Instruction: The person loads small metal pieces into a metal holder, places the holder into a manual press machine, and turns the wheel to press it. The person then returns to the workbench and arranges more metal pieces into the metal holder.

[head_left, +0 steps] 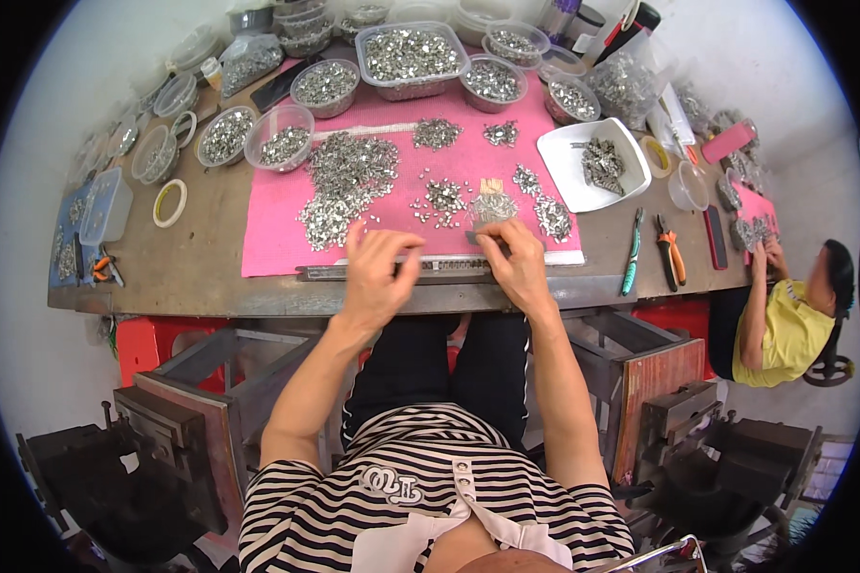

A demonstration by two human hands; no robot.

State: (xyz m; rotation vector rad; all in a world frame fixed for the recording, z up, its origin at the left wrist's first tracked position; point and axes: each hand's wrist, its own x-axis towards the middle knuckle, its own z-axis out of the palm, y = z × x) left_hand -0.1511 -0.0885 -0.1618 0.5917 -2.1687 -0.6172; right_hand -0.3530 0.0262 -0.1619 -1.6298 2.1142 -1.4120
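Both hands work at the near edge of the pink mat, over a long metal rail that lies along the mat's front border on the tabletop. The left hand rests on the rail with fingers spread and bent, its grip apart, holding nothing that can be made out. The right hand sits just beside it to the right; its thumb and forefinger are pinched together on a small metal piece right above the rail, though the piece is too small to tell its shape.

Just beyond the fingertips lie loose heaps of small silvery parts spread across the mat, the largest heap ahead of the left hand and smaller clusters ahead of the right. Round clear tubs of the same parts ring the far side of the mat, and a white square tray with a few parts stands to the right. Further right on the tabletop lie a teal-handled tool and orange-handled pliers. Another person sits at the right end
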